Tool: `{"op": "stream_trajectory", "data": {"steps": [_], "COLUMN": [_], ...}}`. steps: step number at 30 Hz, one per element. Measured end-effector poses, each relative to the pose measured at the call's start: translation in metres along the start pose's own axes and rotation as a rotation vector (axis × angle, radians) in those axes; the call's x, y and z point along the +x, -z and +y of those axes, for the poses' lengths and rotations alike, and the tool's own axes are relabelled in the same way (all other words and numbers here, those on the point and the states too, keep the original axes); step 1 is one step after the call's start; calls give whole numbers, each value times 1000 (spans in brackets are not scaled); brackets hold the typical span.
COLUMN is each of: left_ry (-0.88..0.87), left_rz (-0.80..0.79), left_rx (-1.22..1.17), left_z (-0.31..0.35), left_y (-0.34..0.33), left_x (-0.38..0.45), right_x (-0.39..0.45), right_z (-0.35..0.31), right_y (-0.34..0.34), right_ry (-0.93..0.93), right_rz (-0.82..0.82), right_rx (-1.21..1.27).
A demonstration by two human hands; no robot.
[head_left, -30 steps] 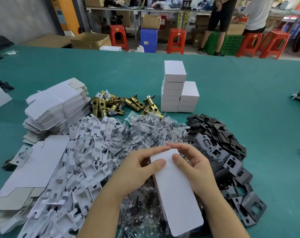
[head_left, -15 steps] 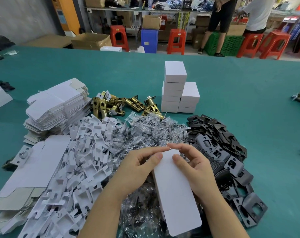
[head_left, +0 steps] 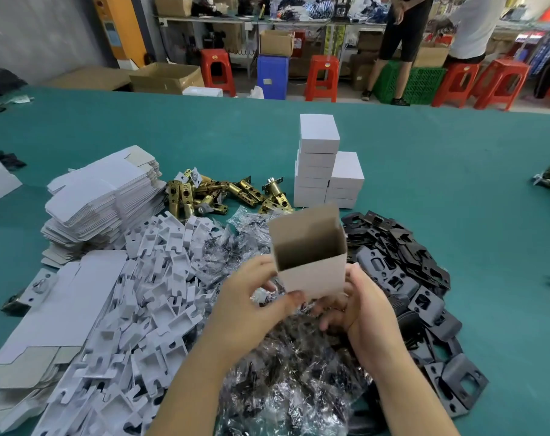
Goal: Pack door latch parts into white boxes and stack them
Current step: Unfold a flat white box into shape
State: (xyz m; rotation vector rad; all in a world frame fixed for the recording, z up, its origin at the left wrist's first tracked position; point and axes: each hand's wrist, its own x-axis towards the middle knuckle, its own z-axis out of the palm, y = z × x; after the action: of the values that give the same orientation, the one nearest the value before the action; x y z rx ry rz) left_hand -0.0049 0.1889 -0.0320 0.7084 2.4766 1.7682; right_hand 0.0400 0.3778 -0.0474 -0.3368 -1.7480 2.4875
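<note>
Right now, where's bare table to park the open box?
Bare green table lies right of the stacked white boxes and beyond the black plates; more bare cloth behind the stack. Crowded: under both hands, with bagged screws, white inserts and brass latches.

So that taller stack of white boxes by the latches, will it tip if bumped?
Probably. The taller stack is narrow, several boxes high, and its top box sits slightly askew. The shorter stack beside it may brace one side only.
</note>
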Motion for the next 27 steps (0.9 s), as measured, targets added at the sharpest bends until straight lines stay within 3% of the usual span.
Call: {"op": "stream_trajectory", "data": {"steps": [3,11,16,27], "left_ry": [71,-38,-33,-16], "left_rz": [26,12,13,-6], "left_rx": [-36,20,-13,15], "left_z": [-1,-4,-6,-13], "left_y": [5,4,5,6], "left_x": [2,4,5,6], "right_x": [0,-4,-3,-2], "right_z": [2,0,3,9], "right_y": [-5,-7,-4,-6], "right_ry": [-9,-14,-9,-8], "right_rz": [-48,-152,-267,-243], "right_rx": [-10,229,231,213]}}
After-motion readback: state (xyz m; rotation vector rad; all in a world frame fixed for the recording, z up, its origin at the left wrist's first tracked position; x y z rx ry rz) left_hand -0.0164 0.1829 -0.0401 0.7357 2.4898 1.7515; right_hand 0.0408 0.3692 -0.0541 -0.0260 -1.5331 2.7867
